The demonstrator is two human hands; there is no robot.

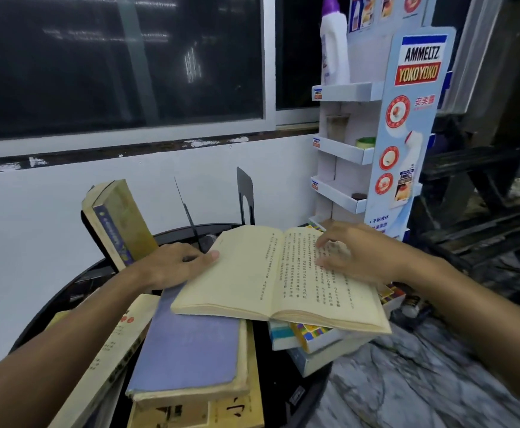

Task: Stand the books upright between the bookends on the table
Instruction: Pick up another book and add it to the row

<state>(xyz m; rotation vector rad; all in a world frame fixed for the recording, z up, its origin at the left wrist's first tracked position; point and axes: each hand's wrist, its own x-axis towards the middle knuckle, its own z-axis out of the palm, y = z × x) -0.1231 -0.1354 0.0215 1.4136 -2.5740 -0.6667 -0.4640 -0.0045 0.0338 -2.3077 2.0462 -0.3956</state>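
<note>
One view, head cam. Open book [280,273] lies face-up on a book stack [314,341] at the right edge of the table [51,304]. Right hand [351,254]: fingers spread, pressing the right page, likely to steady it. Left hand [175,264]: thumb at left page edge, other fingers hidden, grip unclear; probably about to close it. Black bookends [245,196] stand behind; leaning book [119,223] to their left.

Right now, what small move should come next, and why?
Likely close the open book: it lies spread on stacked books, left hand at its left page edge, right hand on the right page, and must close before standing between the bookends.
</note>
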